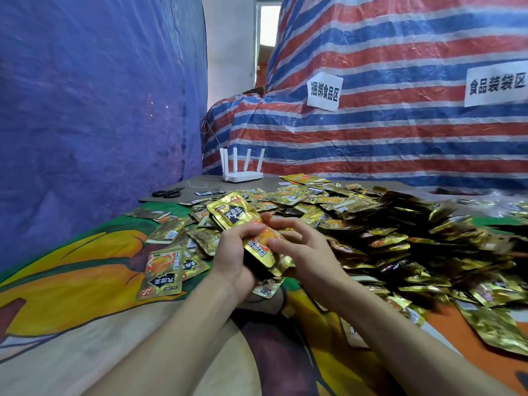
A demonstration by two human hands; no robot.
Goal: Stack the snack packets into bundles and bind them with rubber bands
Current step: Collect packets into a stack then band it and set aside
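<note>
The left hand [233,254] is curled round a stack [221,222] of gold snack packets and holds it from below. The right hand [301,244] is on the other side. Its thumb and bent fingers pinch the near end of the top packet [237,214]. The stack is up in the air between both hands, just above the cloth [71,267] with the bright picture on it.

I think this is the stacking step. The packets are being lined up so their edges match. I cannot see a rubber band on the stack, on a finger or on the cloth.

Next, the stack may need more packets, and the big pile [385,224] lies close on the right. One loose packet [161,274] lies flat near the left hand. Then a band has to go round the stack. For that, one hand must hold the slippery packets tight so they do not slide apart.

Far back lie black scissors [167,192] and a white box with four sticks [243,174].
</note>
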